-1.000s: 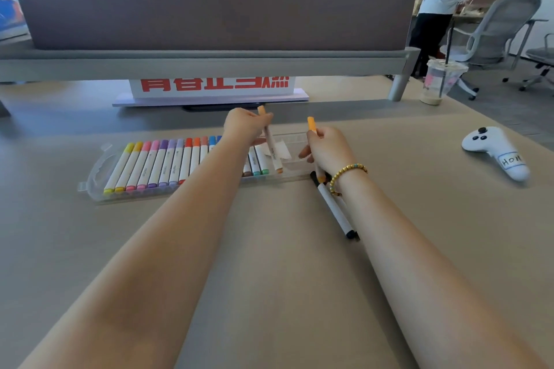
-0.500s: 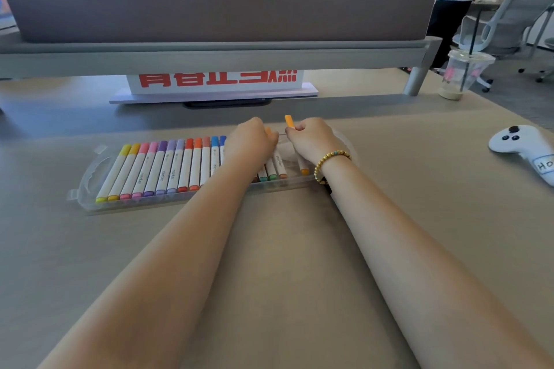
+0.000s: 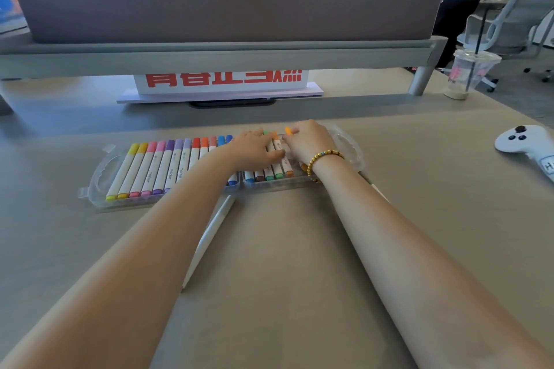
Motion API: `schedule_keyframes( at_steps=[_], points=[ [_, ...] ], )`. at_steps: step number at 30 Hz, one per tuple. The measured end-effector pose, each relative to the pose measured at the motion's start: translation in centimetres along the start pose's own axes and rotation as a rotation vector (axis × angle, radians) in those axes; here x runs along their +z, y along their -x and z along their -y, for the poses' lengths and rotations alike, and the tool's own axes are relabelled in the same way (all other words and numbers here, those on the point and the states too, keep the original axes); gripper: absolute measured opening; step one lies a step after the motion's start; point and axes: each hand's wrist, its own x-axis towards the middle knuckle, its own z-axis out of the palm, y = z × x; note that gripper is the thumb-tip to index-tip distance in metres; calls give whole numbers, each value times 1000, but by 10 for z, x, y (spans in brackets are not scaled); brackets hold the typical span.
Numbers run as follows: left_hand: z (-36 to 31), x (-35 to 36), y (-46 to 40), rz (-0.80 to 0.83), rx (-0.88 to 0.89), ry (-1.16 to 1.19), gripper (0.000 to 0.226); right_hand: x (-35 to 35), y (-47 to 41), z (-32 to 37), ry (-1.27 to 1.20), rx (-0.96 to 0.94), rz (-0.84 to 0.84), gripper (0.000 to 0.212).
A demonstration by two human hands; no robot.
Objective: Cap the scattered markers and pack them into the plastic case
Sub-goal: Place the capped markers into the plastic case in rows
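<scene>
A clear plastic case (image 3: 102, 171) lies across the table, and several capped markers fill its left half in a row of colours. More markers lie in its right half. My left hand (image 3: 254, 150) reaches over that right half and pinches a white-bodied orange marker (image 3: 273, 142) between thumb and fingers, low in the case. My right hand (image 3: 310, 142), with a bead bracelet on its wrist, pinches a small orange cap (image 3: 288, 130) just right of the marker's far end. A loose white marker (image 3: 209, 237) lies on the table under my left forearm. My right forearm hides most of another marker (image 3: 378, 192).
A grey raised shelf (image 3: 209, 52) with a dark panel spans the back, over a sign with red lettering (image 3: 221, 81). A plastic drink cup with a straw (image 3: 467, 72) stands at the back right. A white controller (image 3: 521, 141) lies at the right. A person and office chairs are beyond the table.
Both hands have come down from above the case into its right half. My left hand has lowered the orange marker among the packed ones, and my right hand still has the orange cap.
</scene>
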Motion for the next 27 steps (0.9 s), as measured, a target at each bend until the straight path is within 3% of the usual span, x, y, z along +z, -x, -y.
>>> schedule_keyframes(
  at_steps=[8,14,18,23,27],
  points=[
    [7,12,1,22,4,-44,67,-4,5,0,55,-101,124,26],
    [5,13,4,10,1,-50,65,2,2,-1,89,-78,91,38],
    [5,15,4,1,0,-47,64,3,5,-2,103,-106,72,29],
    [4,16,5,-16,3,-59,62,-2,10,0,117,-150,142,33],
    [5,16,4,-7,-4,-59,63,2,6,-4,110,-124,85,32]
  ],
)
